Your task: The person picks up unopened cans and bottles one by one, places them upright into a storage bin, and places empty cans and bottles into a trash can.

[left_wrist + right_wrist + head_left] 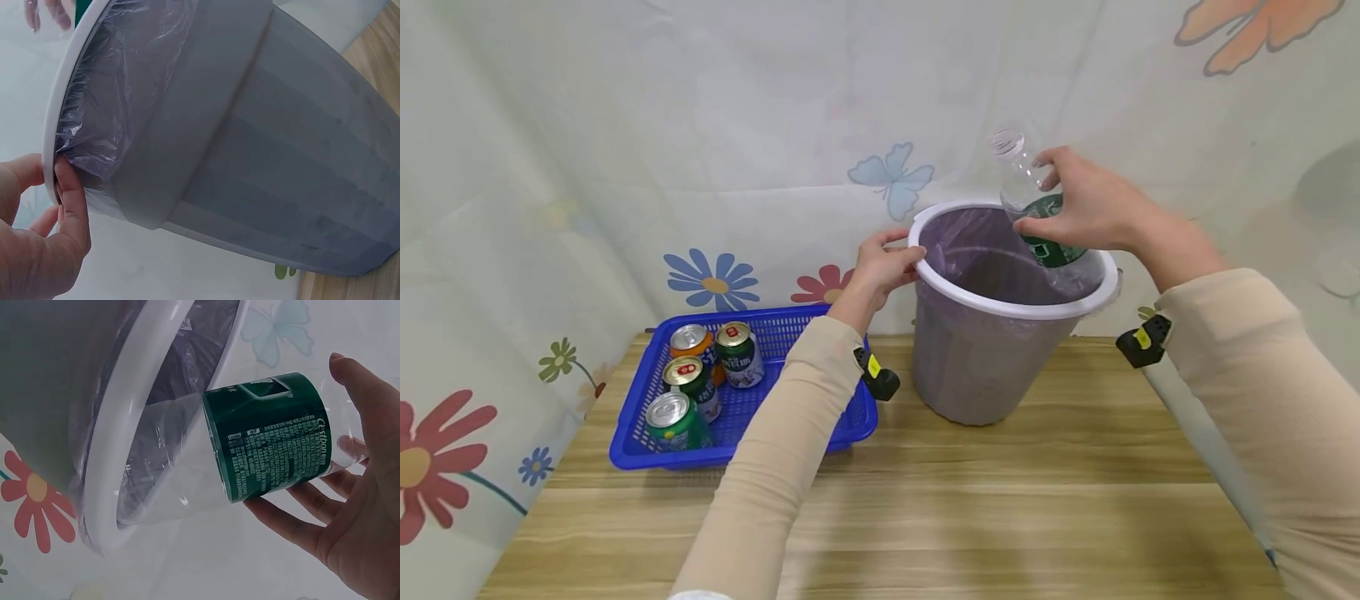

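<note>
A grey trash bin (985, 358) with a white rim and a thin plastic liner (140, 75) stands upright at the back of the table. My left hand (883, 268) pinches the left side of its rim between thumb and fingers. Over the bin's mouth, my right hand (1093, 204) grips a clear plastic bottle (265, 437) with a green label. The bottle tilts, its uncapped neck up to the left and its base dipping inside the rim. In the right wrist view the fingers curl around the bottle beside the label.
Left of the bin sits a blue plastic basket (651, 454), partly hidden by my left forearm. Several drink cans (691, 379) stand at its left end. A wood-grain table (970, 517) lies beneath, and a flower-printed curtain (760, 125) hangs close behind.
</note>
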`<action>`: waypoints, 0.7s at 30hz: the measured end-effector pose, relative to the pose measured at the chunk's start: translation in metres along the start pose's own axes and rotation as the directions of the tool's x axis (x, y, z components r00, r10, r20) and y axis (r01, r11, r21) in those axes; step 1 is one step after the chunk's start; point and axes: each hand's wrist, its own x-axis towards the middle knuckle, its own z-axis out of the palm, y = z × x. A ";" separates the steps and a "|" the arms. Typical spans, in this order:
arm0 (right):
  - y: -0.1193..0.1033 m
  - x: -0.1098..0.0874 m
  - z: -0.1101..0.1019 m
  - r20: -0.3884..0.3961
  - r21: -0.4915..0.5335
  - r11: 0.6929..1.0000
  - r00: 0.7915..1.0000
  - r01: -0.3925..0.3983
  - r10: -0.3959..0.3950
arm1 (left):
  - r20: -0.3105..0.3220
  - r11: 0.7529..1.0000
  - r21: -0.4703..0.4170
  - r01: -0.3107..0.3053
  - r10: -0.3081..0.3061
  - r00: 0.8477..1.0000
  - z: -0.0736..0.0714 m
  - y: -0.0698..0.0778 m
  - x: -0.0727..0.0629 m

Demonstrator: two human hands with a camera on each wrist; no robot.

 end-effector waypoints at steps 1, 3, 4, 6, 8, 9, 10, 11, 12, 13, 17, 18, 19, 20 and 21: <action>-0.001 0.001 0.001 0.009 -0.001 1.000 1.000 0.000 0.000 | -0.001 1.000 0.002 -0.001 0.001 1.000 0.000 0.000 0.000; -0.002 0.002 0.004 0.027 -0.001 1.000 1.000 0.002 -0.002 | -0.002 1.000 0.007 -0.003 0.003 1.000 0.000 0.000 -0.001; -0.003 0.003 0.005 0.037 -0.002 1.000 0.999 0.001 -0.001 | -0.003 1.000 0.009 -0.002 0.002 1.000 0.000 0.000 -0.001; -0.004 0.003 0.006 0.057 -0.003 1.000 0.998 0.004 -0.004 | -0.003 1.000 0.006 -0.004 0.004 1.000 0.000 0.000 0.000; -0.005 0.004 0.007 0.071 -0.004 1.000 0.997 0.003 -0.003 | -0.002 1.000 0.004 -0.003 0.003 1.000 0.000 0.000 0.000; -0.005 0.004 0.007 0.077 -0.003 1.000 0.997 0.003 -0.003 | -0.002 1.000 0.002 -0.003 0.003 1.000 0.000 0.000 0.000; -0.005 0.004 0.008 0.081 -0.004 1.000 0.997 0.004 -0.004 | -0.002 1.000 0.000 -0.002 0.002 1.000 0.000 0.000 0.001; -0.006 0.004 0.008 0.085 -0.004 1.000 0.996 0.005 -0.005 | -0.001 1.000 -0.001 -0.003 0.003 1.000 0.000 0.000 0.001; -0.006 0.004 0.008 0.089 -0.005 1.000 0.996 0.004 -0.004 | -0.002 1.000 0.002 -0.002 0.002 1.000 0.000 0.000 0.001; -0.006 0.004 0.008 0.091 -0.006 1.000 0.996 0.005 -0.005 | -0.003 1.000 0.005 -0.001 0.001 1.000 0.000 0.000 0.001; -0.005 0.005 0.008 0.100 -0.005 1.000 0.995 0.011 -0.010 | -0.005 1.000 0.004 -0.005 0.005 1.000 -0.001 0.000 0.002; -0.005 0.006 0.008 0.105 -0.002 1.000 0.994 0.013 -0.012 | -0.006 1.000 0.002 -0.005 0.005 1.000 -0.001 0.000 0.002; -0.005 0.007 0.008 0.109 0.001 1.000 0.994 0.015 -0.015 | -0.005 1.000 -0.002 -0.007 0.007 1.000 -0.001 0.000 0.002; -0.005 0.007 0.009 0.114 0.003 1.000 0.993 0.017 -0.017 | -0.005 1.000 -0.004 -0.008 0.008 1.000 -0.001 0.000 0.002; -0.005 0.007 0.009 0.119 0.005 1.000 0.993 0.016 -0.017 | -0.004 1.000 -0.004 -0.009 0.009 1.000 0.000 0.000 0.002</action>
